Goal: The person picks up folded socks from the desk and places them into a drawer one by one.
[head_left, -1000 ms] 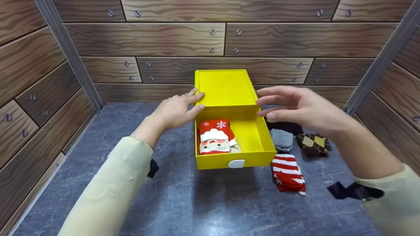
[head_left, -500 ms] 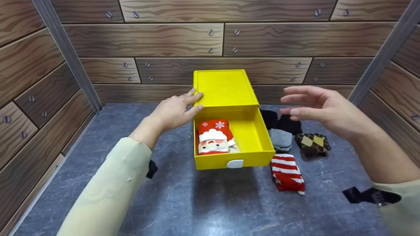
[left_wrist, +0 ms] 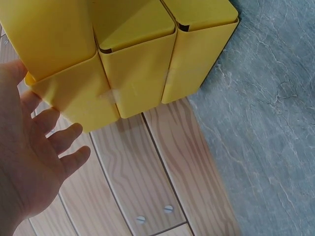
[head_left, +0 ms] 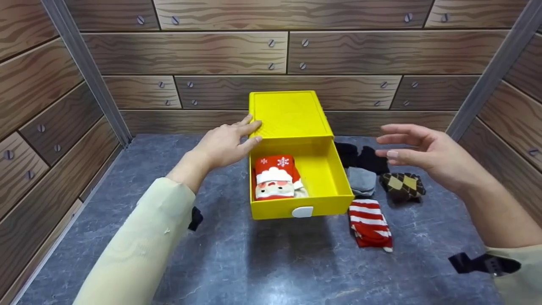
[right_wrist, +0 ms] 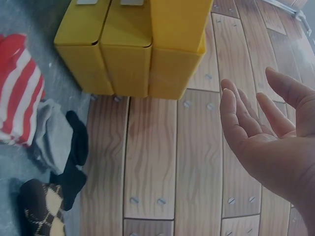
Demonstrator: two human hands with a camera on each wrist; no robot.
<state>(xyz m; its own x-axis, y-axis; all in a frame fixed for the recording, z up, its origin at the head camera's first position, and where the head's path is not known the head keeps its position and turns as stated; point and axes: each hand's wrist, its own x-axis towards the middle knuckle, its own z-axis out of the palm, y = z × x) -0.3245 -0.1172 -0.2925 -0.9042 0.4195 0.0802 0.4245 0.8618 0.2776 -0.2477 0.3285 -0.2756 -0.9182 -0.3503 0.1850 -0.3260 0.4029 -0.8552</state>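
A yellow drawer unit (head_left: 290, 114) stands near the back wall, and both wrist views reveal three stacked levels. Its top drawer (head_left: 324, 169), with a white handle, is pulled out. Folded red Santa socks (head_left: 275, 178) lie in the left part of that drawer. My left hand (head_left: 224, 144) rests its fingers on the unit's upper left edge, loosely spread. In the air to the right hovers my right hand (head_left: 427, 154), fingers relaxed and holding nothing. Beneath and beside it lie black socks (head_left: 372, 160), grey socks (head_left: 361, 181) and brown argyle socks (head_left: 402, 186).
Red-and-white striped socks (head_left: 371, 224) lie on the floor right of the drawer's front. The dark marbled surface (head_left: 203, 262) spreads in front. Wood-patterned walls (head_left: 203, 51) enclose the left, back and right sides.
My right hand has moved away from the drawer unit's right side, out to the right and slightly down. The left hand keeps its place on the unit; the drawer and socks stay put.
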